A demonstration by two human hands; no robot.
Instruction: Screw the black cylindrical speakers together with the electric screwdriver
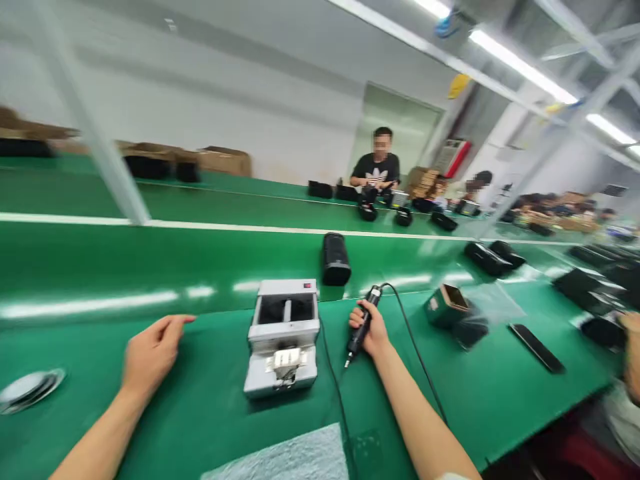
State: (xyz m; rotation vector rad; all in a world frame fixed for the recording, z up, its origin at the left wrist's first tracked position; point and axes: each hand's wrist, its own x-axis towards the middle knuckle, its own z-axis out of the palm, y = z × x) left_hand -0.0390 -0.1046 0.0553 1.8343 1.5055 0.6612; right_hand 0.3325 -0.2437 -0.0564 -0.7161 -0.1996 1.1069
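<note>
The electric screwdriver (pixel 364 327) is held above the tabletop (pixel 210 400), just right of the white machine (pixel 283 331), its bit pointing down and toward the wearer. The right hand's (pixel 374 328) grip is wrapped around its barrel. The bit meets no part, so as far as can be judged no screw is being driven at this moment; what is finished or left cannot be told. The left hand (pixel 153 350) lies well apart, left of the machine, index finger extended, the rest curled; blur makes it hard to say whether its grip holds anything.

Bare green surface separates that hand from the machine. Around the screwdriver, a cable (pixel 417 350) trails rightward, a pale cloth (pixel 295 460) lies nearer the wearer, and a black unit (pixel 336 259) sits beyond. The tabletop's near edge slants past at lower right.
</note>
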